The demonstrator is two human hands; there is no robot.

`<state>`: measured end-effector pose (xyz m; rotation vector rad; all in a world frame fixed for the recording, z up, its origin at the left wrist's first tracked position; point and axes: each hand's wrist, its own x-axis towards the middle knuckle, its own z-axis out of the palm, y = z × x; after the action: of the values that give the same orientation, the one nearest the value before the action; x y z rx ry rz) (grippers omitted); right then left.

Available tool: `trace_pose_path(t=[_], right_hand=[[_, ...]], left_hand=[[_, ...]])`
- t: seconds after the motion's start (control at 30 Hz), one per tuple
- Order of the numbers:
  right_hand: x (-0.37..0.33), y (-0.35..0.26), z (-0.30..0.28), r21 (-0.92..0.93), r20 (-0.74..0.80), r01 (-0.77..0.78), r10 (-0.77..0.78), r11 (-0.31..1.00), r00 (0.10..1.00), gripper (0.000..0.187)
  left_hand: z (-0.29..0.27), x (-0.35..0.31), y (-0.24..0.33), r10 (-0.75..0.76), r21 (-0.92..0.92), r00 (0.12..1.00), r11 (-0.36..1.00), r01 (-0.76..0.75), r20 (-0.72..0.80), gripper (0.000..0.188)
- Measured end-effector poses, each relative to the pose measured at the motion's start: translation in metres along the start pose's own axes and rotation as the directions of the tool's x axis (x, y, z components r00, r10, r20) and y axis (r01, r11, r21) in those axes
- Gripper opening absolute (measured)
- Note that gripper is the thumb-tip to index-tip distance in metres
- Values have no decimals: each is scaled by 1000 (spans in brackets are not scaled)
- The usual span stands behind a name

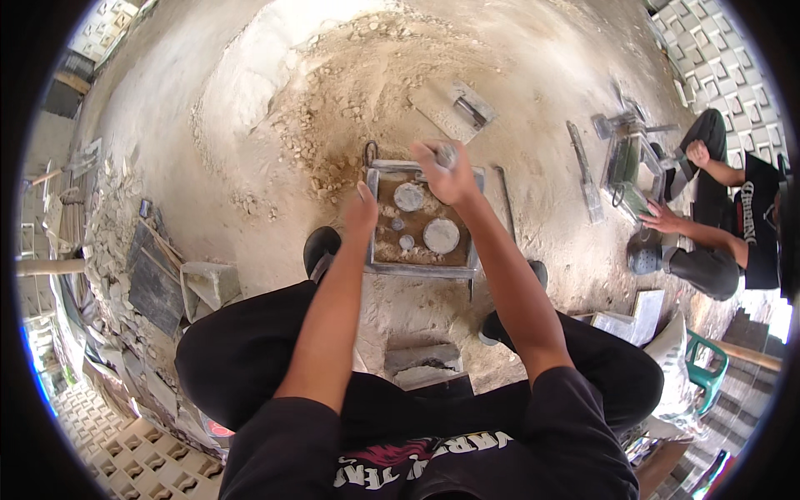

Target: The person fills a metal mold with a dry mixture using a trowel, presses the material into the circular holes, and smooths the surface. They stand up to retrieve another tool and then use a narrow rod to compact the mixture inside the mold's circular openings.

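Note:
On the ground between my legs lies a square grey frame (421,270) packed with brown sand (387,248). Two large pale discs, one nearer (441,237) and one farther (408,197), sit in the sand beside two small round pieces (407,242). My right hand (450,177), above the frame's far right part, is closed round a grey, round-ended tool (447,156); its lower part is hidden. At the frame's left side is my left hand (361,210), blurred, thumb up; whether its fingers grip the bar cannot be made out.
Beyond the frame, a flat board with a handled trowel-like tool (471,111) rests near loose soil (333,125). A thin rod (505,200) and a long flat bar (586,171) lie rightward. A co-worker (708,225) handles another frame (631,171). Concrete block (212,283) and rubble stand left.

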<state>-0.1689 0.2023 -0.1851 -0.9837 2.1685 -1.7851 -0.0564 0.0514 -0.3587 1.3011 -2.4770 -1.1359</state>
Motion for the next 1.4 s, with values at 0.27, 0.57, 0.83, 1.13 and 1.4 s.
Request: trace_pose_path(t=[0.27, 0.57, 0.83, 1.13, 1.4], right_hand=[[6, 11, -7, 178, -67, -98, 111, 979, 992, 43], [3, 3, 7, 111, -33, -97, 101, 989, 994, 35], [9, 15, -21, 260, -37, -87, 100, 962, 994, 32], [25, -4, 7, 185, -206, 111, -72, 976, 976, 39], [19, -55, -2, 193, -223, 110, -65, 975, 973, 44]], left_hand=[[-197, 19, 232, 366, 109, 813, 882, -458, 453, 46], [-312, -137, 265, 434, 342, 626, 569, -748, 648, 53], [-336, -158, 246, 640, 211, 510, 486, -848, 575, 53], [-328, -125, 244, 469, 289, 554, 524, -801, 688, 55], [-333, -126, 267, 318, 288, 576, 627, -723, 753, 60]])
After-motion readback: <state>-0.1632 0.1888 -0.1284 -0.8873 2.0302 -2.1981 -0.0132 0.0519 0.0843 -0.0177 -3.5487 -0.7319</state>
